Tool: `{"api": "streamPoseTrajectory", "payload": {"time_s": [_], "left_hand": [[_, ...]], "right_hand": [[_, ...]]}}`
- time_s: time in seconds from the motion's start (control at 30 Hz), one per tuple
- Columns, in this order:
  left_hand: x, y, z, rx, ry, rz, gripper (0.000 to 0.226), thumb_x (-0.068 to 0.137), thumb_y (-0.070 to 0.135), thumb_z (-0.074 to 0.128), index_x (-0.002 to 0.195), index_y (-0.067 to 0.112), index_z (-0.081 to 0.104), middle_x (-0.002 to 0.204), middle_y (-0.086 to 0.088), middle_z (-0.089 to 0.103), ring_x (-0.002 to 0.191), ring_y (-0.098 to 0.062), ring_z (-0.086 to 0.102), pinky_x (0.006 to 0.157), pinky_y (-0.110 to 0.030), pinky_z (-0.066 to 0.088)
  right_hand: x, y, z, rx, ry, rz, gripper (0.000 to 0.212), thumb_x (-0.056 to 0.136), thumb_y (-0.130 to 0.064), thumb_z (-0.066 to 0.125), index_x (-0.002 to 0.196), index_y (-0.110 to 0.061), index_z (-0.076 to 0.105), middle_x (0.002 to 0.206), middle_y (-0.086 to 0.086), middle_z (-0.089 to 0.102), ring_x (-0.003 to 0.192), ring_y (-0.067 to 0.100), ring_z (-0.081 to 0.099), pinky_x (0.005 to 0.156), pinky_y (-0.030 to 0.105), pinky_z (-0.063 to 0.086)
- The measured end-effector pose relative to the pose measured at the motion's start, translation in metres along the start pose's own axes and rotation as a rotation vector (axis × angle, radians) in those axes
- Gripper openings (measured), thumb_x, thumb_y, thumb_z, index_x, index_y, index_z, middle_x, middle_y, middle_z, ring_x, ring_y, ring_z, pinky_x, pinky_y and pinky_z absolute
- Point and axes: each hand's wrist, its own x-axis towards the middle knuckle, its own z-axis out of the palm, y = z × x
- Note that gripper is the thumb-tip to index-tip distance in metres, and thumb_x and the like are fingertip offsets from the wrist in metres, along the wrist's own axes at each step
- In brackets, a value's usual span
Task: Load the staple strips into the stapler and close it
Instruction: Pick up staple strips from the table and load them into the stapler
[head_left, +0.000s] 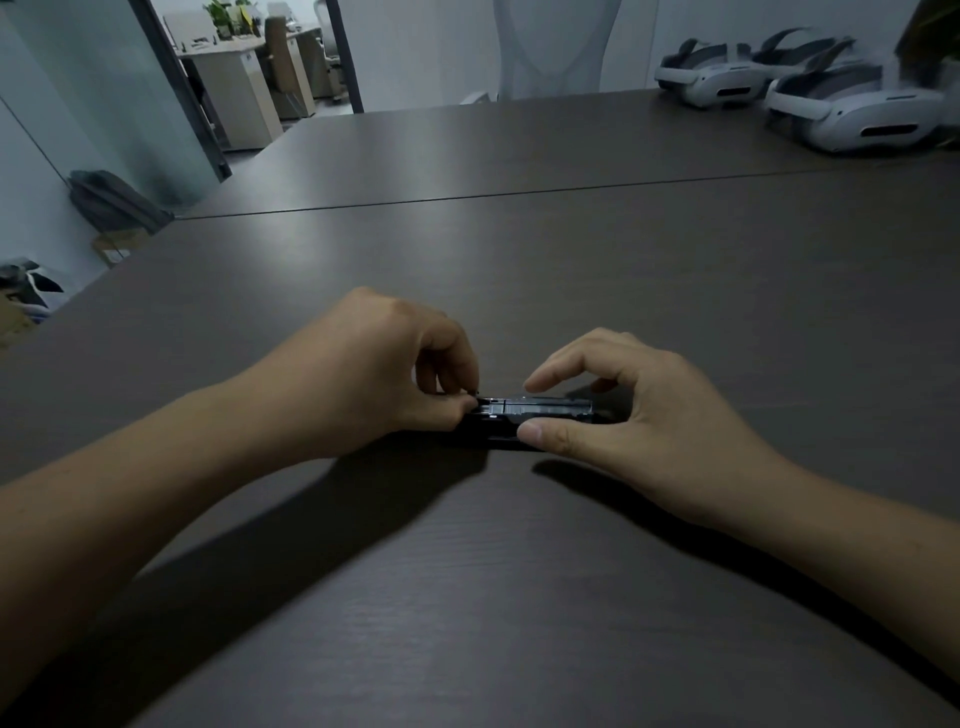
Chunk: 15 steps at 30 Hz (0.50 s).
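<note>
One black stapler (540, 410) is lying flat on a dark table (519, 260), with a pale metal channel showing along its top. Whether a staple strip is sitting in that channel cannot be told.

Two bare hands are working at it. The left hand (374, 374) is closing on the stapler's left end, its thumb and curled fingers pinching there and hiding that end. The right hand (639, 410) is covering the stapler's right end. Its thumb (545, 434) is pressing the near side and its other fingers are arching over to the far side, so the stapler is being gripped between them. The index finger (550, 374) is hovering just above the channel without touching it. Both forearms are reaching in from the near side of the stapler.

Well beyond the stapler and to its right, white headsets are resting on the table. Two are plain to count (857, 111) (706, 78), and a third seems to be lying behind them. Straight beyond the stapler, past the table's far edge, one white chair (556, 47) is standing. Far to the stapler's left, off the table, one grey backpack (111, 200) is leaning by a glass wall, with one cardboard box (117, 248) just beside it.
</note>
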Motion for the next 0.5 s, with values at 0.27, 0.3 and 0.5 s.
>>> {"api": "streamPoseTrajectory", "payload": {"time_s": [0.27, 0.3, 0.5], "left_hand": [[0.0048, 0.0014, -0.0038, 0.013, -0.052, 0.002, 0.015, 0.080, 0.042, 0.079, 0.092, 0.032, 0.079, 0.081, 0.013, 0.073, 0.076, -0.003, 0.069, 0.071, -0.025, 0.058], [0.0054, 0.0013, -0.0039, 0.014, -0.057, 0.000, 0.016, 0.080, 0.043, 0.078, 0.091, 0.033, 0.079, 0.081, 0.014, 0.073, 0.076, -0.002, 0.069, 0.070, -0.024, 0.057], [0.0079, 0.0010, -0.0037, 0.031, -0.085, -0.019, 0.013, 0.080, 0.042, 0.081, 0.090, 0.035, 0.078, 0.078, 0.018, 0.072, 0.076, 0.001, 0.068, 0.067, -0.018, 0.055]], "right_hand": [[0.0013, 0.0029, 0.0008, -0.045, -0.029, -0.007, 0.025, 0.082, -0.040, 0.087, 0.104, -0.032, 0.077, 0.107, -0.015, 0.071, 0.108, 0.008, 0.064, 0.094, 0.038, 0.053], [0.0016, 0.0037, 0.0009, -0.054, -0.032, -0.009, 0.023, 0.084, -0.036, 0.087, 0.105, -0.032, 0.078, 0.106, -0.015, 0.071, 0.107, 0.008, 0.063, 0.094, 0.038, 0.052], [0.0022, 0.0061, 0.0012, -0.083, -0.050, -0.020, 0.019, 0.087, -0.029, 0.085, 0.105, -0.030, 0.078, 0.105, -0.014, 0.071, 0.107, 0.011, 0.064, 0.094, 0.040, 0.052]]}}
